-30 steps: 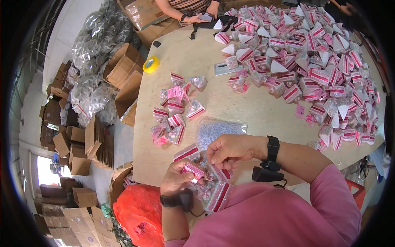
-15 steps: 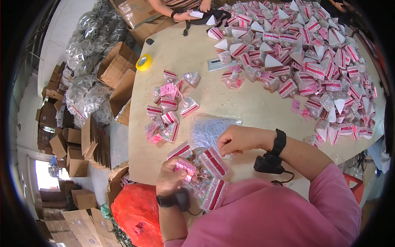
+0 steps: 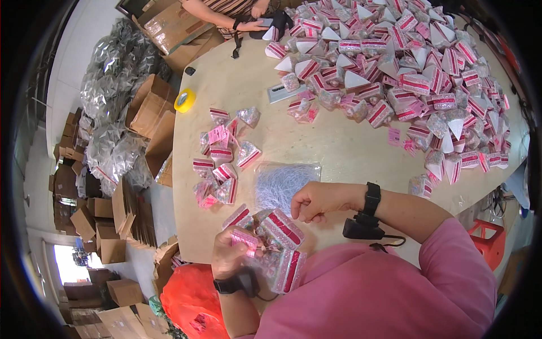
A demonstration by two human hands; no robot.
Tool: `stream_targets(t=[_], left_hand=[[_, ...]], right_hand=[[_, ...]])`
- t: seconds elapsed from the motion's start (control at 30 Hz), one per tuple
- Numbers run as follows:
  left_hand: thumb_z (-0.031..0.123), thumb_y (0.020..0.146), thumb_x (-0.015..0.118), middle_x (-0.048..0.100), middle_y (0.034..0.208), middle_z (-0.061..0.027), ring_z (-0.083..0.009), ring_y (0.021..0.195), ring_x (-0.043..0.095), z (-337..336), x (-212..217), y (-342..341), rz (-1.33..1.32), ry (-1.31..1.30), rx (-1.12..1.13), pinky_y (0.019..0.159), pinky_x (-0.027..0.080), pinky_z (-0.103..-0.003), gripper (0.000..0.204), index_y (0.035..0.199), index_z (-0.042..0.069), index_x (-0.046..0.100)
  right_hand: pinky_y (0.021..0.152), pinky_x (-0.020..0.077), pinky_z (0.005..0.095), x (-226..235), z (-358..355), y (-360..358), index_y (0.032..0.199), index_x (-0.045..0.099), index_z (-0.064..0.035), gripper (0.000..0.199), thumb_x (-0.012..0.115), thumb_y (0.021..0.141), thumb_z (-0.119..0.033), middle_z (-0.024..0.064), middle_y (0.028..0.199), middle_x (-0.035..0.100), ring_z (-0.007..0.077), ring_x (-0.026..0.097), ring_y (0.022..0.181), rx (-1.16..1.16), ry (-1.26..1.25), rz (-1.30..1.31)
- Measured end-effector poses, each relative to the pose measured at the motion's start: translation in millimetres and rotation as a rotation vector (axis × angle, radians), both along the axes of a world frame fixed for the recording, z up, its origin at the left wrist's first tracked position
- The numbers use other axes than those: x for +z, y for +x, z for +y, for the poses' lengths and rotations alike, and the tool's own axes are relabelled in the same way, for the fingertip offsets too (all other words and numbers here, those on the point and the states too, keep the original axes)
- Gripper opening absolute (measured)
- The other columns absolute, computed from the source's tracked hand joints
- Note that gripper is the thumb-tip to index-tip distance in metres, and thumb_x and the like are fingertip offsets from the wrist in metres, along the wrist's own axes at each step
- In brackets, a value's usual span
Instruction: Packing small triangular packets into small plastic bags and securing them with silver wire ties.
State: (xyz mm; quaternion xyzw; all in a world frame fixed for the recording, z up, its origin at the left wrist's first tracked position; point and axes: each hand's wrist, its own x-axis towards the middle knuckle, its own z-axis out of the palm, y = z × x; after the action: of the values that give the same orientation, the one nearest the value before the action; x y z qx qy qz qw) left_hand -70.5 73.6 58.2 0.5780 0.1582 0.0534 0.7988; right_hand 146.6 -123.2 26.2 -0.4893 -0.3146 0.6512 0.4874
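Close to my body, my left hand (image 3: 227, 252) is shut on a cluster of glittery cake-slice ornaments (image 3: 282, 229) in white and silver with dark pink bands. A pink tag (image 3: 246, 240) on the cluster lies under my left thumb. Just right of the cluster and above the table, my right hand (image 3: 319, 202) has its fingers curled in a pinch; whatever is between the fingertips is too fine to make out. Beside that hand lies a clear bag of thin white strings (image 3: 282, 183).
More cake-slice ornaments (image 3: 221, 154) sit in a small group at left, and a large heap (image 3: 389, 73) covers the far right. Yellow tape (image 3: 184, 100) rests near the left edge. Across the table is another person's hand (image 3: 252, 26). Cardboard boxes (image 3: 149, 107) and a red bag (image 3: 192, 296) stand left.
The whole view has shifted, so the table things appear lower and further left. My left hand keeps the ornament cluster. My right hand stays beside it, its lower fingers a little more loosely curled.
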Motion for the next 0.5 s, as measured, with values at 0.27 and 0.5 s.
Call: stream_targets(t=[0.27, 0.5], left_hand=[[0.021, 0.075, 0.075, 0.063, 0.076, -0.0181, -0.0266, 0.059, 0.063, -4.3, -1.0, 1.9, -0.009, -0.014, 0.02, 0.055, 0.054, -0.038, 0.032, 0.087, -0.003, 0.057], [0.02, 0.076, 0.074, 0.065, 0.081, -0.0173, -0.0245, 0.064, 0.064, -7.0, 2.4, 4.3, -0.026, -0.03, -0.018, 0.059, 0.054, -0.035, 0.03, 0.089, -0.002, 0.058]], right_hand=[[0.048, 0.0432, 0.0212, -0.8, -4.5, -7.6, 0.09, 0.059, 0.0012, 0.01, 0.062, 0.082, -0.005, 0.0016, 0.066, 0.055, 0.006, 0.052, 0.055, -0.052, 0.001, 0.006], [0.047, 0.0427, 0.021, -15.4, -10.7, -3.1, 0.102, 0.061, 0.0047, 0.022, 0.061, 0.082, -0.005, 0.0034, 0.068, 0.057, 0.0066, 0.053, 0.055, -0.033, -0.011, 0.015]])
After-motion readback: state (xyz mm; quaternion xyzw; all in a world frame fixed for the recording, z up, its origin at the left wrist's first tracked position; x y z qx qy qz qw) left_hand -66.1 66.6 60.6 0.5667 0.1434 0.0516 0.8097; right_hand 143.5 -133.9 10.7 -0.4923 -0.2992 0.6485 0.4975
